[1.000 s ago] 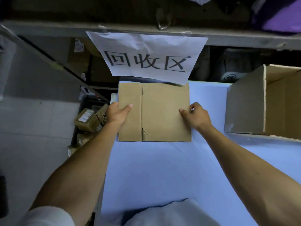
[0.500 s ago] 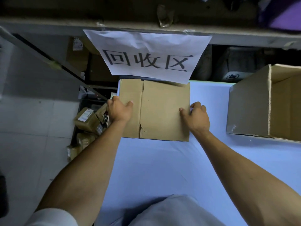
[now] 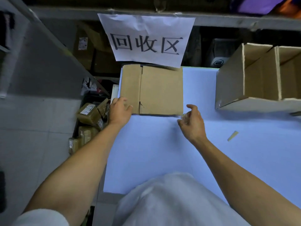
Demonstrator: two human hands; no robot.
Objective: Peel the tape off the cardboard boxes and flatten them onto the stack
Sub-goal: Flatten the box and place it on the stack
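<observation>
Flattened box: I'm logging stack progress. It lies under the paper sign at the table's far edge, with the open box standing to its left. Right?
Not quite. The head view shows the open box standing to the right of the flattened box, not left. The flattened box does lie under the paper sign at the table's far edge.

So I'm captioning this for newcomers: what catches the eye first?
The white paper sign with three large black characters, hanging from the shelf edge at top centre. Directly beneath it, a flattened cardboard box lies on the pale blue table, with the left hand and right hand at its near corners.
</observation>
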